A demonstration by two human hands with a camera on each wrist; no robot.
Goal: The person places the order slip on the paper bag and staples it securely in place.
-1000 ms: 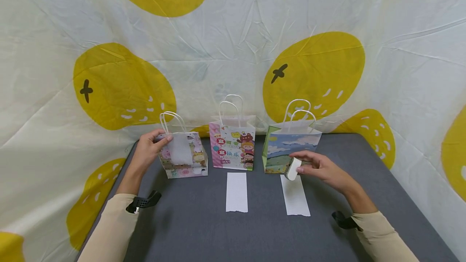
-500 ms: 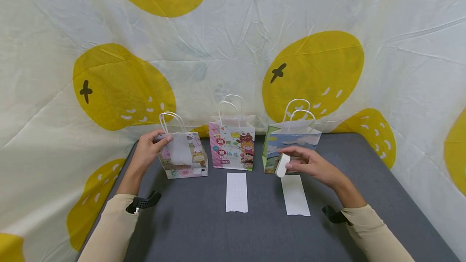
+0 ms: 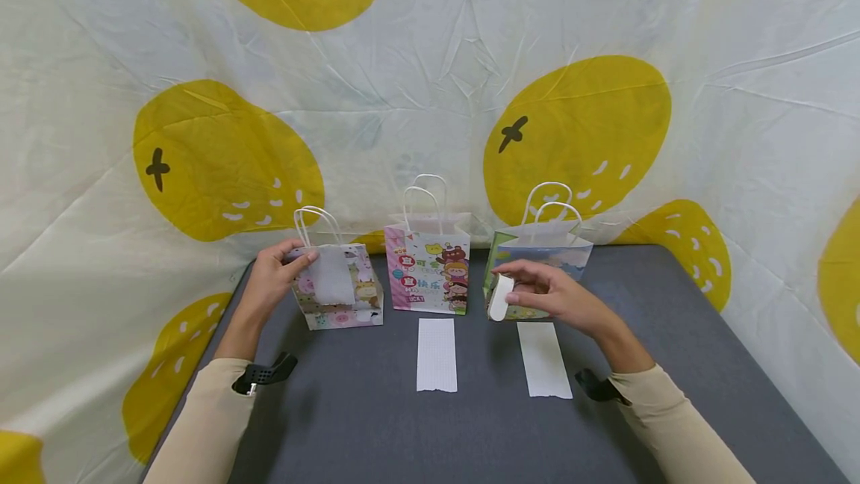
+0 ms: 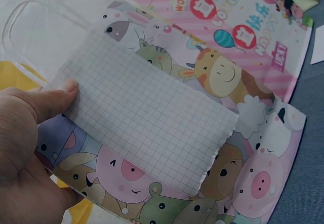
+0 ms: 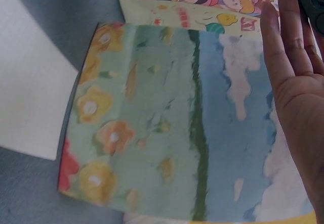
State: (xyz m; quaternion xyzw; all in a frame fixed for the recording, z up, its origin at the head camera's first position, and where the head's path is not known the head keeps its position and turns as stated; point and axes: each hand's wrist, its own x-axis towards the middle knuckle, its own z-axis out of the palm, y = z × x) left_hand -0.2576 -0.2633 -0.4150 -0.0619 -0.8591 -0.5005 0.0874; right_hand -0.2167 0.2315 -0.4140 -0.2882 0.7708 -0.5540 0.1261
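My left hand [image 3: 272, 278] pinches a sheet of grid paper [image 4: 152, 113] against the front of the left gift bag [image 3: 368, 293], near its top edge. Animal faces cover this bag, and its white handles stand up behind the paper. In my right hand [image 3: 554, 297] is a small stapler [image 3: 500, 301], white on one side and dark on the other, gripped between thumb and fingers. That hand hovers in front of the right gift bag [image 5: 162, 123], printed with sky, grass and flowers. Only the stapler's dark part shows at the right wrist view's corner.
A pink and white gift bag [image 3: 430, 267] stands between the other two. Two grid paper strips, a middle one [image 3: 437, 355] and a right one [image 3: 546, 361], lie on the grey table [image 3: 470, 432]. A lemon-print cloth [image 3: 403, 81] hangs behind the bags.
My right hand has carried the stapler leftward across the front of the right bag, uncovering more of the right paper strip. The left hand keeps its pinch on the paper and bag.
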